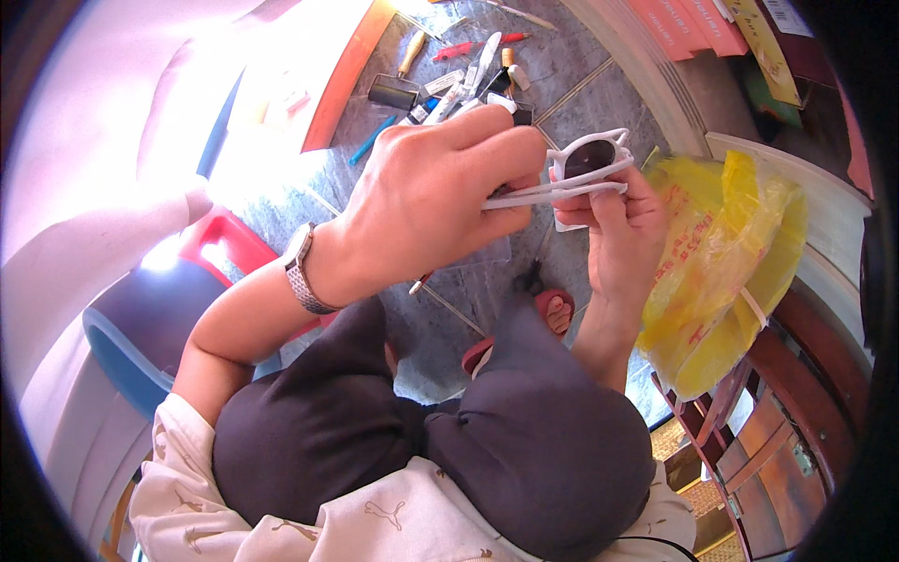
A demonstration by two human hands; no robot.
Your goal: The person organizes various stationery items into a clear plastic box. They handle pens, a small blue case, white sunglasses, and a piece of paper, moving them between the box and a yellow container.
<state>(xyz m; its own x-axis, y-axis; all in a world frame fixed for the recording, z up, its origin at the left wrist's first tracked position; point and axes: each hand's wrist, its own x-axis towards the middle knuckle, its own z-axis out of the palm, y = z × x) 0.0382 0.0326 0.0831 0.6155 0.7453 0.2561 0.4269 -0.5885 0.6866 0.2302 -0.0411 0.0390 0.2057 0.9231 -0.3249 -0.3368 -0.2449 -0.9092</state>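
White-framed sunglasses (593, 160) with a round dark lens are held up in front of me, above my knees. My right hand (628, 218) grips them near the lens, thumb pressed against the white frame. From the other side my left hand (442, 190), wearing a metal-band wristwatch (300, 263), pinches the ends of the white temple arms. Its curled fingers hide those tips and the other lens. Just below the lens a small white edge shows by my right fingers; I cannot tell what it belongs to.
Beyond my hands, a brayer (395, 93), a blue pen (372, 140), a red pen-like tool (463, 50) and several tubes lie on the tiled floor (583, 84). To the right hangs a yellow plastic bag (716, 274) near a wooden chair (779, 456). A blue bucket (133, 351) stands left.
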